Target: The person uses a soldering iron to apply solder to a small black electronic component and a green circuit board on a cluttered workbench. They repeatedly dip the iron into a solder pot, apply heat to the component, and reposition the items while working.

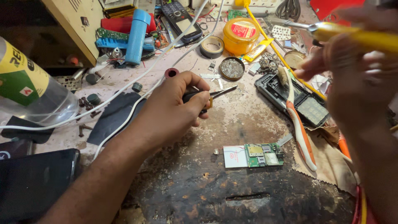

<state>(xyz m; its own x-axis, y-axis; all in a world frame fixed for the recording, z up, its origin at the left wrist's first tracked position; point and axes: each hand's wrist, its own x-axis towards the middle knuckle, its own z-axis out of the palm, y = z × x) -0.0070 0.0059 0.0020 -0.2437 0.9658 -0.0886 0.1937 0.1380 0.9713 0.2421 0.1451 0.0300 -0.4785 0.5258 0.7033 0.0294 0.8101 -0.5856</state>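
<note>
Orange toothbrush (pixel 299 132), yellow tub (pixel 241 35), blue cylinder (pixel 137 36), tape roll (pixel 212 46), clear bottle (pixel 29 83)

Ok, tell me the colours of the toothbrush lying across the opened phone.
The toothbrush is orange and white, with worn pale bristles; the head view shows it.

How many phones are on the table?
3 that I can tell. A keypad phone lies at the top, an opened phone lies under the toothbrush at the right, and a dark phone sits bottom left. Clutter may hide more.
</note>
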